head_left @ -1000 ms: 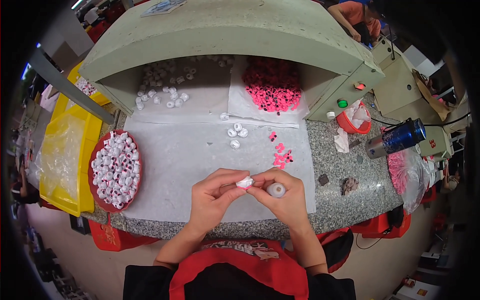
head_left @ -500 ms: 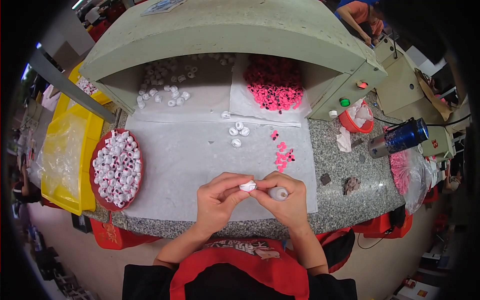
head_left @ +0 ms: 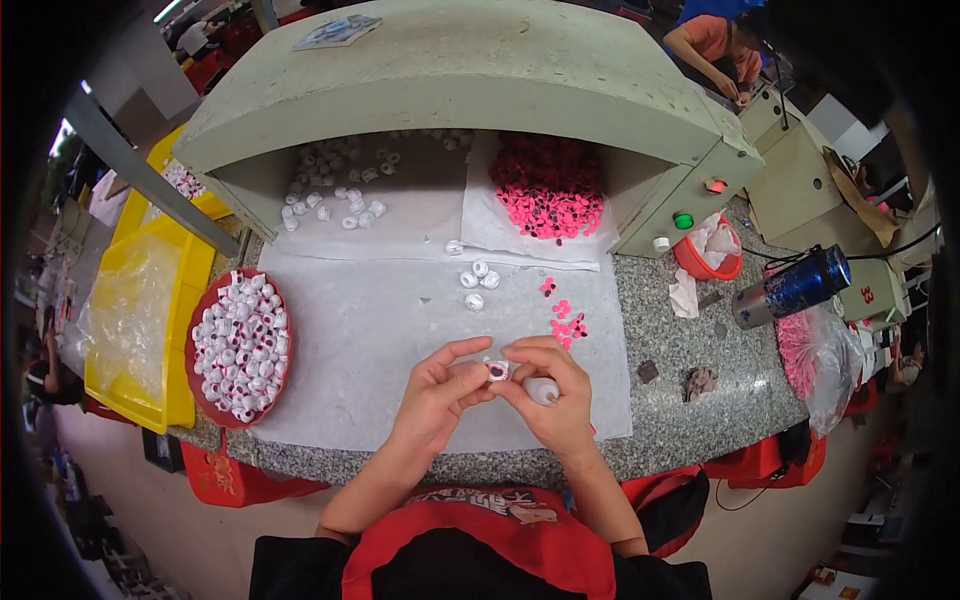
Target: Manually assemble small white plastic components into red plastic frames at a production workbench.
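Observation:
Between the fingertips of my left hand (head_left: 430,398) and my right hand (head_left: 565,415) is a small white hollow piece (head_left: 497,371) with a pink and dark spot on the side facing me. Both hands pinch it, above the near part of the white sheet. My right hand also keeps a small whitish squeeze bottle (head_left: 541,390) tucked in its curled fingers. Just beyond my hands lie a few loose white pieces (head_left: 480,279) and, to their right, several small flat pink and dark bits (head_left: 570,328).
A red bowl (head_left: 289,350) heaped with white pieces stands left, beside yellow trays (head_left: 178,385). A grey-green box housing (head_left: 450,95) arches over more white pieces and a pink pile (head_left: 550,205). Right are a red basket (head_left: 700,262) and blue flask (head_left: 795,287).
The white piece has been turned, so its pink and dark spot now faces me. My left index finger has lifted away from it. The whole view has shifted slightly.

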Demonstrator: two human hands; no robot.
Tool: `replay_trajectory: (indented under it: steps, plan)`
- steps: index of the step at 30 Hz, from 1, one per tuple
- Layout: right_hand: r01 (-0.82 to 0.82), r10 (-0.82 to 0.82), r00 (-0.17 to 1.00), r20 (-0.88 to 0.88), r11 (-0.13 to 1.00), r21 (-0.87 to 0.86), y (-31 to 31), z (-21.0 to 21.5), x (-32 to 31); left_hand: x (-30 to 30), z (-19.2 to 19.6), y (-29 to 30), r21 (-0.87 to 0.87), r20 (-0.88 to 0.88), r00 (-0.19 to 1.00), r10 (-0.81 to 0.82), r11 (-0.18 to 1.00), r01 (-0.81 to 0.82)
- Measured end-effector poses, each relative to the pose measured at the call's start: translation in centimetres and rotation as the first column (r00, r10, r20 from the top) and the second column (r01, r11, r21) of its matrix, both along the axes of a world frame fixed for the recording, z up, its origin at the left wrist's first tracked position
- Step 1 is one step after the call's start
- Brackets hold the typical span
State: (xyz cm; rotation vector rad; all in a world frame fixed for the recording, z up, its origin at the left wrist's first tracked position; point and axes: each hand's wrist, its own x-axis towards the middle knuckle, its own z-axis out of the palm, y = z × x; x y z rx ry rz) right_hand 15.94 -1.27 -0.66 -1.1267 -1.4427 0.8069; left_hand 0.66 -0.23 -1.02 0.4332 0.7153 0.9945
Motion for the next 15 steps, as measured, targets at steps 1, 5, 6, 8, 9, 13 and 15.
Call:
replay_trajectory:
  steps: [1,5,6,8,9,13,15]
  plan:
    - [-0.046,0.046,0.999,-0.017,0.999,0.019,-0.3,0.1,0.1,0.0,0.3,-0.1,0.063,-0.094,0.996,-0.008,0.998,0.014]
    - [-0.14,0.113,0.961,-0.254,0.986,-0.091,-0.5,0.0,0.4,-0.4,1.1,-1.2,0.375,-0.257,0.965,0.043,0.925,0.058]
    - [-0.212,0.162,0.931,-0.326,0.969,-0.124,-0.4,0.0,0.6,-0.3,1.0,-1.4,0.377,-0.256,0.966,0.044,0.924,0.058]
    - [-0.293,0.214,0.892,-0.398,0.944,-0.15,-0.3,0.1,0.8,-0.4,0.9,-1.7,0.497,-0.313,0.944,0.105,0.865,0.068]
    - [-0.319,0.228,0.886,-0.404,0.932,-0.171,-0.3,0.3,0.8,-0.4,0.9,-1.8,0.497,-0.312,0.944,0.109,0.865,0.065]
    - [-0.379,0.209,0.843,-0.495,0.885,-0.272,-0.2,0.7,0.4,-0.2,0.3,-1.9,0.492,-0.302,0.938,0.169,0.87,0.001]
    - [-0.392,0.209,0.834,-0.511,0.876,-0.281,0.0,0.3,-0.1,-0.3,0.1,-2.1,0.51,-0.296,0.93,0.217,0.859,-0.039]
